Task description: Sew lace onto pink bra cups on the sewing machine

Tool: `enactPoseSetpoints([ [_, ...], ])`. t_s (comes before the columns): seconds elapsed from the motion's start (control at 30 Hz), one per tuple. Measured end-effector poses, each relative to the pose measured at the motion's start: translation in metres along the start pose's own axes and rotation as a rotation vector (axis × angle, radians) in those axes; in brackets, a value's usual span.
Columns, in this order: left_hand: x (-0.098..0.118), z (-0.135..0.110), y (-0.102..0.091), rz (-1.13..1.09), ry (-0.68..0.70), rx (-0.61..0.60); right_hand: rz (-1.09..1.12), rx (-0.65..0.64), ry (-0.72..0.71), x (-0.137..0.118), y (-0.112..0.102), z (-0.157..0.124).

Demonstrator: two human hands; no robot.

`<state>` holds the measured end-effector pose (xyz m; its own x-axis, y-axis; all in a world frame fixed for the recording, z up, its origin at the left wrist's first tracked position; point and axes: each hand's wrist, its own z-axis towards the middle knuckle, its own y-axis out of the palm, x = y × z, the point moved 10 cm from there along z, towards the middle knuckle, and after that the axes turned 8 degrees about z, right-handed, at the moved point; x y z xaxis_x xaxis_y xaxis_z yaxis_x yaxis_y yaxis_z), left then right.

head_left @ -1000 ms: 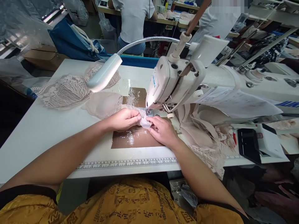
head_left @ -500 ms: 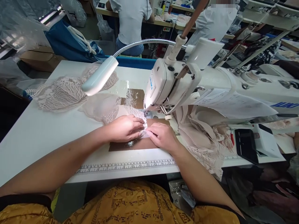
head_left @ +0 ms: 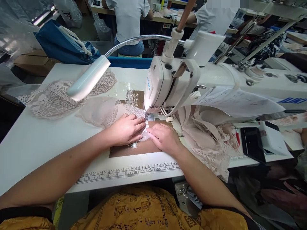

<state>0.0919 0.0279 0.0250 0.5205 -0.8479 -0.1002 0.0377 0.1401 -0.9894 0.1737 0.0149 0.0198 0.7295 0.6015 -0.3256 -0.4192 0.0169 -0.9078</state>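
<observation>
My left hand (head_left: 126, 129) lies flat on a pale pink lace piece (head_left: 134, 110), its fingers stretched toward the needle area. The lace runs under the presser foot (head_left: 146, 116) of a white sewing machine (head_left: 155, 84). On the near side of the foot, my right hand (head_left: 165, 137) pinches the edge of the lace between thumb and forefinger. Both hands rest over a brown patch (head_left: 134, 150) on the table. A sheer, scalloped part of the fabric (head_left: 93, 110) spreads out left of my left hand.
A lamp (head_left: 88, 78) on a bendy arm hangs left of the machine head. Lace pieces (head_left: 52, 99) lie at the left; stacked beige cup pieces (head_left: 199, 131) sit at the right, beside a black tray (head_left: 252, 143). A ruler strip (head_left: 129, 171) lines the front edge. Two people work beyond.
The view has shifted slightly, so most things sit a little further left. Both hands stay on the lace by the presser foot, with only a slight change in finger position.
</observation>
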Motion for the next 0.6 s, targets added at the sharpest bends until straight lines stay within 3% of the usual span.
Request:
enactPoseSetpoints([
  [0.6, -0.016, 0.000, 0.002, 0.114, -0.081, 0.068, -0.040, -0.032, 0.033, 0.004, 0.006, 0.001],
])
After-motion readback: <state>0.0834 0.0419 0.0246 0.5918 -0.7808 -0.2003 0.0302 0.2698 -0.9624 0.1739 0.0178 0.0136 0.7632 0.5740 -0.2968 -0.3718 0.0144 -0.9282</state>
